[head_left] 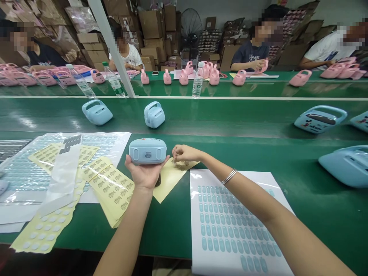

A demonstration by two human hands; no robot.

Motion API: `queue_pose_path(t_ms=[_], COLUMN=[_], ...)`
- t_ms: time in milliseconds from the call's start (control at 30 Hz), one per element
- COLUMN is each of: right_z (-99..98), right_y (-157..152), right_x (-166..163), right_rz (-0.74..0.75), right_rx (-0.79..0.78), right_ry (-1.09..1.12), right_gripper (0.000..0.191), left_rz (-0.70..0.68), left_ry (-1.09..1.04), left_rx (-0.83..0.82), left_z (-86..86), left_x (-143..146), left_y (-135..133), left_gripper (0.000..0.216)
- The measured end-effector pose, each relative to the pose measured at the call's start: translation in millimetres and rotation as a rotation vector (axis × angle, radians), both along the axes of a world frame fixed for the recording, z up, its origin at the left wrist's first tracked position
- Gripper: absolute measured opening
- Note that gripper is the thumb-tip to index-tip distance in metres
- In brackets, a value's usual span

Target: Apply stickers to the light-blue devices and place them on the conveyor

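Observation:
My left hand (144, 173) holds a light blue device (147, 151) upright from below, its base with a small printed label turned towards me. My right hand (184, 153) is pinched, fingertips on a yellow sticker sheet (169, 177) just right of the device; what it pinches is too small to make out. A metal bracelet sits on my right wrist. Under my right forearm lies a white sheet of pale blue oval stickers (230, 230).
Stacked yellow label sheets (110, 189) and clear sticker sheets (37, 168) lie to the left. More blue devices (154, 114) (320, 119) (346, 165) rest on the green belt. Across it, several people sit with pink devices (184, 76) and water bottles (197, 81).

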State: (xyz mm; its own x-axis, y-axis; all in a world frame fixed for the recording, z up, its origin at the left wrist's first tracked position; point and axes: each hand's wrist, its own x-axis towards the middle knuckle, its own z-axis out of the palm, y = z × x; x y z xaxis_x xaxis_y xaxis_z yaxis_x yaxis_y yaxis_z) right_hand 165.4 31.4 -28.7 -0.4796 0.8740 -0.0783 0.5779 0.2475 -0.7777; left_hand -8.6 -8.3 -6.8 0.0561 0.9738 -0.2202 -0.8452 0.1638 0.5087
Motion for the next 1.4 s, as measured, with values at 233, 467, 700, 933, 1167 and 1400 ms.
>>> queue_pose_path(t_ms=[233,467,700,933,1167,1400], right_z=[-6.3,-7.6,-2.0,18.2,59.2,63.4], right_y=[3.5,-2.8,-0.2,-0.9,17.9,70.8], right_x=[-4.2,-11.1,-7.0,-15.1,1.2,88.4], right_rz=[-0.119,-0.148,-0.327,-0.29,-0.533,-0.913], right_rx=[0.086,0.166,0.124,0.0,0.23,0.267], right_ry=[0.008,0.061,0.293,0.455,0.328,0.035], right_gripper=[0.01,0.018,0.011,0.027,0.019,0.03], left_rz=[0.01,0.006,-0.028,-0.176,-0.051,-0.101], left_ry=[0.013,0.0,0.0,0.012,0.181,0.215], left_rx=[0.003,-0.018,0.021,-0.055,-0.128,-0.249], left_z=[4.4,3.7,1.8,-0.4,1.2,4.6], left_x=[0.9,0.3,0.3,9.0,11.1,7.5], left_y=[-0.4,-0.6,-1.2,-9.1,-0.3,10.6], left_gripper=[0.052,0.05,0.051,0.051,0.043,0.022])
